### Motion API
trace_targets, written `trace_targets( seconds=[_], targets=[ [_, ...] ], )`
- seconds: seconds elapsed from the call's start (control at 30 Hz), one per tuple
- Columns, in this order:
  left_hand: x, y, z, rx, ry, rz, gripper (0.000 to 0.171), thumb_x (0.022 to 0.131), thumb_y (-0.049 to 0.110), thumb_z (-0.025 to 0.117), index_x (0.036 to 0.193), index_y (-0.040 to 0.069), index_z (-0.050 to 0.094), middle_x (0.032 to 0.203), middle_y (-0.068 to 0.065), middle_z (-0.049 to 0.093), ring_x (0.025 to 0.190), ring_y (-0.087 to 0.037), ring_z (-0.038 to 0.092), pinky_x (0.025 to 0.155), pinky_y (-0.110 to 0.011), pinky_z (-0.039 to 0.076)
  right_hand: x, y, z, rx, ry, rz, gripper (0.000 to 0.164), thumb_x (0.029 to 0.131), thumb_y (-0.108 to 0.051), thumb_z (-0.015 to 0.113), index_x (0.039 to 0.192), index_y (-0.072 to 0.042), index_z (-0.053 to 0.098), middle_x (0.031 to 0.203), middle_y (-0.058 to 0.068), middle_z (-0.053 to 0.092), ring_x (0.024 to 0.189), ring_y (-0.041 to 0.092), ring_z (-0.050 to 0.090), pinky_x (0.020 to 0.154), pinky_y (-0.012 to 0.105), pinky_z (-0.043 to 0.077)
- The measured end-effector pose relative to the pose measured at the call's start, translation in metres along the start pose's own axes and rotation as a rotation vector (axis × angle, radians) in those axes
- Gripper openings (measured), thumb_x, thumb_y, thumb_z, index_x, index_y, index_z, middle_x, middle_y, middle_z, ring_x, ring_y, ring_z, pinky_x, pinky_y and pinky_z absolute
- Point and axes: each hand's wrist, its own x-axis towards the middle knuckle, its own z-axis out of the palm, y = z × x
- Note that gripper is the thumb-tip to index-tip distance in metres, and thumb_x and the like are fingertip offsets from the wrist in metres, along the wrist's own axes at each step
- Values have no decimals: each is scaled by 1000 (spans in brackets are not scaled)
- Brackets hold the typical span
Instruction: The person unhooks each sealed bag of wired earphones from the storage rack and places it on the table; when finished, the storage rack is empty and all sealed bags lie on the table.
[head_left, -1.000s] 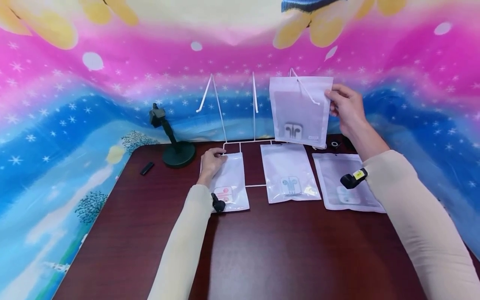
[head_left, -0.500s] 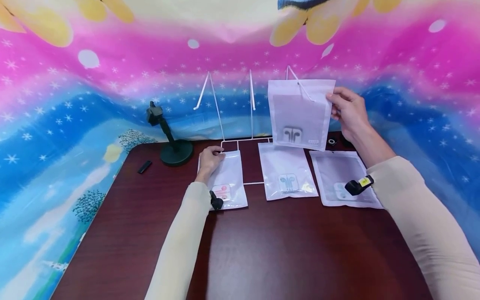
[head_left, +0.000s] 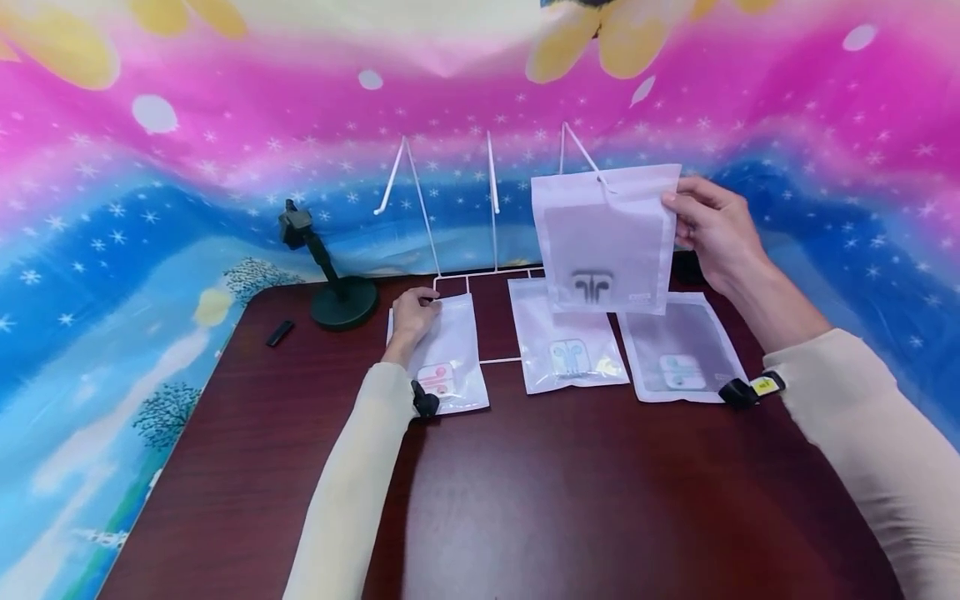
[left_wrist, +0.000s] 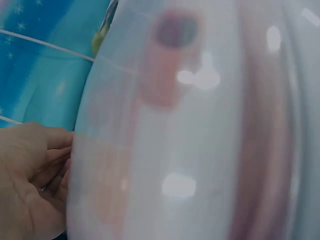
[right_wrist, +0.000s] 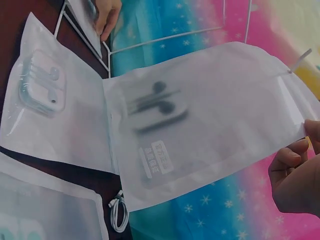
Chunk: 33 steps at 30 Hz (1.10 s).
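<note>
My right hand (head_left: 716, 229) pinches the upper right edge of a frosted zip bag (head_left: 607, 229) with dark earphones (right_wrist: 159, 107) inside. This bag hangs upright at the right hook (head_left: 581, 148) of a white wire rack (head_left: 493, 179), the hook's end showing just below its top edge. At the left, my left hand (head_left: 412, 321) holds the top left corner of a glossy white bag (head_left: 461, 333) with pink earphones (head_left: 437, 379). The left wrist view shows that bag close up and blurred, fingers partly hidden behind its edge.
Two more bags lie on the dark table (head_left: 480, 483): one with pale blue earphones (head_left: 570, 358), one frosted (head_left: 682, 329) farther right. A black stand (head_left: 343, 302) and a small black stick (head_left: 280, 333) are at the left. A coiled white cable (right_wrist: 119, 212) lies behind the bags.
The right hand has drawn the frosted bag nearer and slightly down along the hook, toward its end. The left hand keeps its place on the pink-earphone bag. The head view has shifted slightly.
</note>
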Motion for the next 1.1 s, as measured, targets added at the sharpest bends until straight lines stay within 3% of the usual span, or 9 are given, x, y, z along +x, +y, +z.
trace_targets(
  seconds=[0.27,0.6,0.87,1.1],
  targets=[
    [-8,3,-3,47,-30,34,30,103,10,59,129,1,70,129,-19,66,120,-32,56,105,-46,46,-16,-7,-5,-2,-29,5,13,94,-11,78,107,-7,78,71,3,56,61,16,42,52,26,29],
    [-14,-1,-22,17,-34,102,31,103,10,60,132,6,70,131,-18,67,122,-32,60,105,-45,49,-28,-15,-8,29,-61,-11,15,94,-10,77,108,-3,77,74,5,54,62,17,41,53,26,27],
    [-28,-16,-64,16,23,102,31,107,19,57,135,10,68,136,-18,64,120,-34,59,103,-50,50,-40,-24,-4,65,-84,-35,13,95,-7,75,107,-2,76,77,5,55,62,17,41,54,27,25],
    [-62,-53,-107,113,-33,167,34,105,18,62,137,8,67,136,-21,63,113,-37,65,98,-53,52,-53,-35,-1,99,-123,-65,11,98,-2,70,107,0,76,74,5,53,62,17,39,56,30,21]
  ],
)
